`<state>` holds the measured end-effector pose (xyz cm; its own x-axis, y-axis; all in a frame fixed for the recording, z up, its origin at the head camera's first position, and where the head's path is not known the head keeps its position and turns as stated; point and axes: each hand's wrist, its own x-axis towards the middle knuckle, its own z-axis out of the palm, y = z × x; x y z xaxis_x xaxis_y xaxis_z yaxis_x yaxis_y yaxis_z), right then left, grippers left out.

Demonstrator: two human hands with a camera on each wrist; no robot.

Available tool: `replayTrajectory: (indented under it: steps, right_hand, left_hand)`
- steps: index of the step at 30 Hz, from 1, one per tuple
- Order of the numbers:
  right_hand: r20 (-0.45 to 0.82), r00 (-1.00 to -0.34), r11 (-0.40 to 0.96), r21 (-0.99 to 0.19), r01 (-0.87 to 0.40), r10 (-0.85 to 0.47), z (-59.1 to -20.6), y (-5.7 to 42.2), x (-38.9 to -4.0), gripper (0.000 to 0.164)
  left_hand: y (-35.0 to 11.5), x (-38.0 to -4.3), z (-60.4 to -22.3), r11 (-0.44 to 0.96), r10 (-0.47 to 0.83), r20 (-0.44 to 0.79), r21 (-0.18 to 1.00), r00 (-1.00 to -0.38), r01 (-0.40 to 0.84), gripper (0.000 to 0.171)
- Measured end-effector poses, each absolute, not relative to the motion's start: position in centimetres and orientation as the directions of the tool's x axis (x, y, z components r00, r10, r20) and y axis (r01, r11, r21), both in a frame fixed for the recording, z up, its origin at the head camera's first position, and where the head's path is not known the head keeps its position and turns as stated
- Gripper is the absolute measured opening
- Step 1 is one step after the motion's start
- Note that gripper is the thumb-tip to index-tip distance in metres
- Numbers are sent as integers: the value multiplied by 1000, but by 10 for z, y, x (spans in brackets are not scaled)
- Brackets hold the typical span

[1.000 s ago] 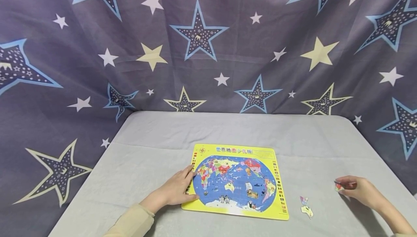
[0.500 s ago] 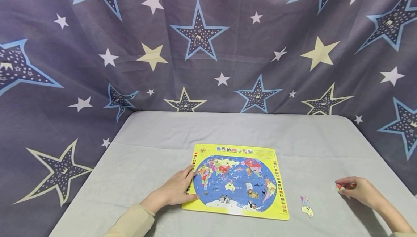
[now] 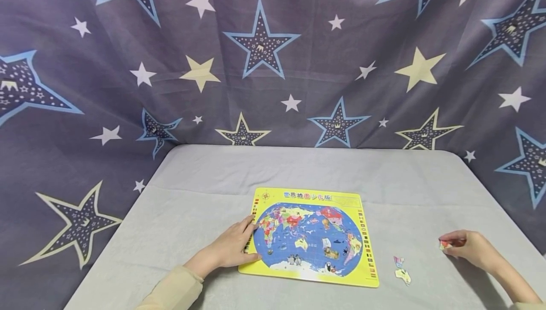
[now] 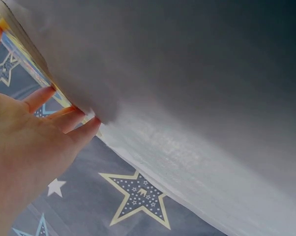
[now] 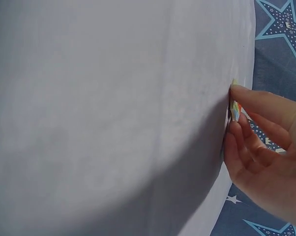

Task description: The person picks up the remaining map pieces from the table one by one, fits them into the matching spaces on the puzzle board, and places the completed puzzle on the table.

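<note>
Right hand [image 3: 474,250] pinches a small, flat, multicoloured piece [image 3: 445,244] near the grey cloth-covered tabletop [image 3: 341,170]'s right edge; left hand [image 3: 232,246], fingers relaxed, touches a rectangular yellow-bordered map board [image 3: 362,278].

the board [image 3: 363,279], a yellow-bordered world map with a blue oval sea, lies flat and slightly turned on the worktop [image 3: 222,172], the left hand [image 3: 230,246] touching its left edge. two loose pieces, a pink-purple one [image 3: 398,262] and a pale yellow one [image 3: 402,277], lie near its right edge. the right hand [image 3: 472,248] pinches a small, partly red piece [image 5: 235,112].
</note>
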<state>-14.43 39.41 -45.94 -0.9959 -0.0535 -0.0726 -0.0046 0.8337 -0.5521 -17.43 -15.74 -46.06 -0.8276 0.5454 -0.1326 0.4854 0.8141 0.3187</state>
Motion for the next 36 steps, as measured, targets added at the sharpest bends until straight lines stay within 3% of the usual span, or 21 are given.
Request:
replayTrajectory:
  steps: [20,36]
  right_hand:
    - [20,-989,746,-654,-125,-149,-463,395,-141,19]
    - [66,-968,728,-647,-225,-241,-454,388,-144,15]
  left_hand:
    - [-157,-174,-459,811,552,-122,311,-825,496,77]
    - [-156,-174,-459,812,552,-122,303,-825,499,78]
